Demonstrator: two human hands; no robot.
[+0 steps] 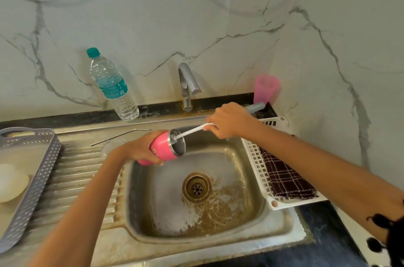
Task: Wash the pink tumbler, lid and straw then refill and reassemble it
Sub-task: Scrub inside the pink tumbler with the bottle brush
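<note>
My left hand (143, 148) grips the pink tumbler (164, 150), tilted on its side over the sink's back left corner with its steel mouth facing right. My right hand (229, 120) holds a bottle brush (192, 130) by its white stem; the bristle head sits at the tumbler's mouth, and the grey handle end sticks out behind the hand. A metal straw (120, 135) lies on the draining board behind my left hand. A clear lid (112, 144) lies beside it, partly hidden by my wrist.
The steel sink (218, 223) has a brass drain (197, 187) and a tap (187, 87) behind it. A water bottle (110, 85) stands at the back left. A grey basket (37, 170) sits left; a white rack (260, 170) with a checked cloth (284, 177) and a pink cup (265, 88) sit right.
</note>
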